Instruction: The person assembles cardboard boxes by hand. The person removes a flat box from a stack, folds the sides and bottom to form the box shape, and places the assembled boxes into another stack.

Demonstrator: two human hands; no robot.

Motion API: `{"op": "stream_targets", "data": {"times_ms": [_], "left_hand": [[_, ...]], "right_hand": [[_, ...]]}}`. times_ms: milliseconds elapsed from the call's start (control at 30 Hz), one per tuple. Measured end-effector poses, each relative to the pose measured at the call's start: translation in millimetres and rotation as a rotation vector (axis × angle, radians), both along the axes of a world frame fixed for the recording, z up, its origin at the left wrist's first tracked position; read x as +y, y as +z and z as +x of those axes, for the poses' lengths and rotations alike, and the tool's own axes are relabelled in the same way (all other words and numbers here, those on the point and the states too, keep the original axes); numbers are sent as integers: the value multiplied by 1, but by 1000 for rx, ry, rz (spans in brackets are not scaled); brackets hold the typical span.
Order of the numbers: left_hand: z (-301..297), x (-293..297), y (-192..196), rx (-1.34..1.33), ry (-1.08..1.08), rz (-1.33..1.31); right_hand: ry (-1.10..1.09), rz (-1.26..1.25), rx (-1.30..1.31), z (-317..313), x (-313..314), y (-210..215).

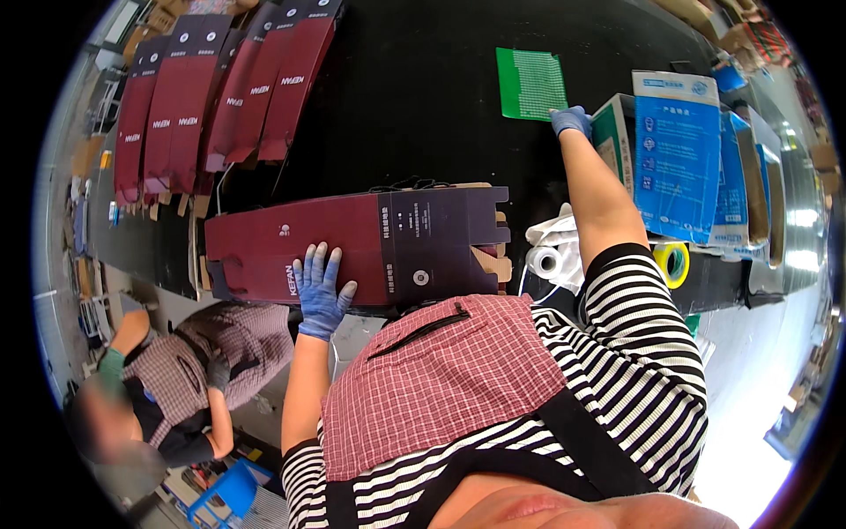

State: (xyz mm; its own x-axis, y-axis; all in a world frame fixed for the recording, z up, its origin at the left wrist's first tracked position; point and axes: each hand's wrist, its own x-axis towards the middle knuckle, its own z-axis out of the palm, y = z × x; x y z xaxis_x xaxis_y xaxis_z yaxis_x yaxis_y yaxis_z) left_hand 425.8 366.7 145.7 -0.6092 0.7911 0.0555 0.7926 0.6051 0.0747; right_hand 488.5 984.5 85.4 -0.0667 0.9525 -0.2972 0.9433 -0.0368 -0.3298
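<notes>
Item: flat-folded dark red and black cardboard carton blank [370,251], lying lengthwise at the near edge of the black worktop [414,97], directly in front of the wearer.

Left hand [319,289], blue-gloved: laid flat on the carton's red panel near its near edge, fingers spread and open, gripping nothing; it pins the blank by pressure only.

Right hand [571,120], blue-gloved: stretched far out towards the right far side of the worktop, at the near right corner of a green perforated rectangular mat [530,83] and just beside a blue-and-white printed cardboard box [677,150]. Whether its fingers close on anything cannot be told.

Handling note (judgement): the flat palm should stay square on the blank so it does not slide off the near edge while the other arm reaches; weight is better kept over a panel than on a crease, to avoid buckling the board.

Adjacent: row of matching dark red flat cartons [220,97], overlapped, at the far left corner; white tape roll [545,260] and yellow tape roll [674,261] near the right near edge.

Not legible: the carton's near right part is covered by the wearer's checked apron; the right fingertips are small and foreshortened; a second person below left is blurred.
</notes>
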Motion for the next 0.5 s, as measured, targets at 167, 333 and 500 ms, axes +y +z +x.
{"op": "stream_targets", "data": {"times_ms": [167,333,500], "left_hand": [[-4,7,5,16,-12,3],[-2,3,8,-39,54,3],[6,38,52,-318,103,399]], "right_hand": [[209,53,-8,12,29,-30],[37,-431,1116,22,-15,-7],[171,-658,1331,48,-135,109]]}}
